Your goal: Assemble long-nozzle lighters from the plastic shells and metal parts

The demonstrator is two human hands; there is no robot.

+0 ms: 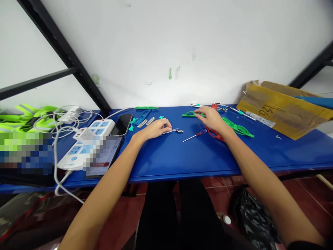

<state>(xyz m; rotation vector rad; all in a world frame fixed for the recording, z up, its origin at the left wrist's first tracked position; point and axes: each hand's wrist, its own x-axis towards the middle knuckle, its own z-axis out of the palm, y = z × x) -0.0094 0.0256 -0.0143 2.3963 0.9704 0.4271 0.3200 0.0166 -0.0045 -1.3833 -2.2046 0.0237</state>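
My left hand (156, 129) rests low over the blue table with its fingers curled together. Out from under the fingertips sticks a thin silvery strip (173, 131) with a dark, bent end; its other end is hidden. My right hand (211, 118) pinches the edge of a green plastic glasses frame (189, 114) near the back of the table. Below that hand lies a red glasses frame (215, 133), partly covered by the wrist. Between the hands a small screwdriver (195, 135) points left. More green frames (238, 127) lie right of the right wrist.
A white power strip (88, 142) with cables, a phone (122, 124) and a tablet (106, 152) stand left. Clear clips (146, 122) and teal bits (132, 123) lie behind my left hand. A cardboard box (283, 109) stands right. The white wall (182, 52) bounds the back.
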